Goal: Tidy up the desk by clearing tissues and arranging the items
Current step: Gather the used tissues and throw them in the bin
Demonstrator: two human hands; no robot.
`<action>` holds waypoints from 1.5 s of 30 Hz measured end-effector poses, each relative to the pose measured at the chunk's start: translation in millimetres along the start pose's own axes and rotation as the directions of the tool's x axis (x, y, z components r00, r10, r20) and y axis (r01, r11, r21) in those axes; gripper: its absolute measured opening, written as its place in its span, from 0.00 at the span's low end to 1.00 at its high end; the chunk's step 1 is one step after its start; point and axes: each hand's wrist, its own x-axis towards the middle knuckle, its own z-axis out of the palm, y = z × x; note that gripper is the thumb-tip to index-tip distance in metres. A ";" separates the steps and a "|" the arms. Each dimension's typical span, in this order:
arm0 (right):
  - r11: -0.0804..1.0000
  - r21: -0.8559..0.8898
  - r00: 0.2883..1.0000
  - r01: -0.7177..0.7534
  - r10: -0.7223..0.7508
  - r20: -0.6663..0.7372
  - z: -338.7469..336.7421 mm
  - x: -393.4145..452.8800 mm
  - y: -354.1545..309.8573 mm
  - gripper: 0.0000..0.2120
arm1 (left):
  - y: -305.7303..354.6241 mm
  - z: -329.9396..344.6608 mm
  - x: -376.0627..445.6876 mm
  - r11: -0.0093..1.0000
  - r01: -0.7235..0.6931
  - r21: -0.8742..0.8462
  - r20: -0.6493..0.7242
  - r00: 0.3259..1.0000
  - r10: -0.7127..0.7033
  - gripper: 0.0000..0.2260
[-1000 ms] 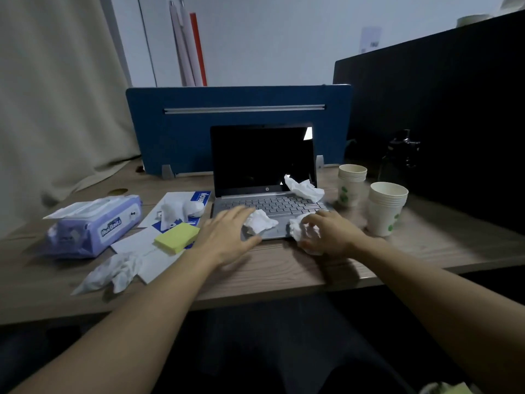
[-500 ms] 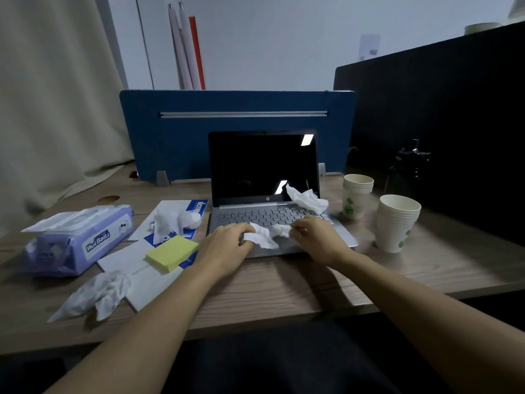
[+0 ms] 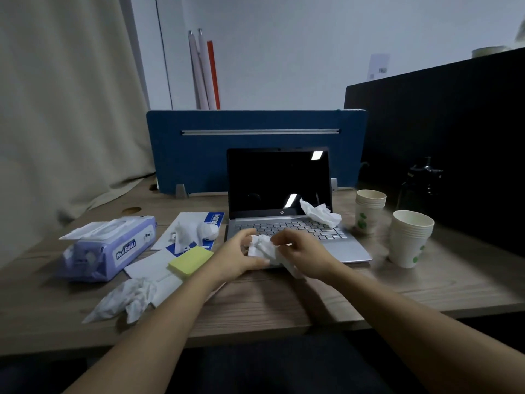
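Observation:
My left hand (image 3: 237, 258) and my right hand (image 3: 305, 255) meet over the front edge of the open laptop (image 3: 352, 248), both gripping one bunched wad of white tissues (image 3: 262, 249). Another crumpled tissue (image 3: 319, 214) lies at the right end of the keyboard by the hinge. A third tissue (image 3: 126, 301) sprawls near the desk's front edge on the left. A fourth tissue (image 3: 184, 237) sits on the blue-and-white papers (image 3: 214, 218). A yellow sticky-note pad (image 3: 190, 261) lies on a white sheet next to my left wrist.
A purple wet-wipe pack (image 3: 109, 247) with its flap up lies at the left. Two stacks of paper cups (image 3: 369, 210) (image 3: 410, 238) stand right of the laptop, a dark bottle (image 3: 422, 183) behind them. A blue divider (image 3: 255, 149) and a black partition (image 3: 454, 137) bound the wooden desk (image 3: 284, 305).
My hands came together from two separate tissues on the laptop and gathered them into one wad, lifted slightly off the palm rest. The head camera tilted and the view shifted.

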 end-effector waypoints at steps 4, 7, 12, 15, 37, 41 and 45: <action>0.971 0.206 0.987 -0.125 0.101 0.122 5.4 -3.2 -12.9 0.15 | 0.4 2.5 -1.4 0.995 0.018 -0.099 -0.087 0.996 -0.026 0.31; 0.898 0.389 0.975 -0.203 0.150 0.163 7.7 -5.5 -16.1 0.16 | -2.1 4.6 1.0 0.995 0.006 -0.098 -0.155 0.988 -0.021 0.25; 0.873 0.438 0.973 -0.215 0.156 0.167 5.6 -4.7 -7.6 0.19 | -7.4 4.0 7.8 0.993 0.038 -0.109 -0.242 0.968 -0.064 0.15; 0.884 0.413 0.974 -0.217 0.166 0.156 5.0 -1.4 2.3 0.20 | -9.0 2.7 11.9 0.995 0.023 -0.095 -0.235 0.971 -0.045 0.12; 0.725 -0.626 0.954 -0.287 0.273 -0.123 -75.9 81.6 121.8 0.13 | -45.0 -15.1 51.5 0.989 -0.068 0.134 -0.294 0.950 0.105 0.07; 0.723 -0.618 0.946 -0.309 0.299 -0.123 -65.4 84.8 119.9 0.15 | -50.6 -15.3 51.1 0.991 -0.080 0.104 -0.309 0.945 0.109 0.07; 0.804 -0.541 0.968 -0.247 0.179 -0.175 -58.9 81.9 117.7 0.15 | -53.4 -16.8 49.1 0.994 -0.086 0.062 -0.315 0.944 0.101 0.07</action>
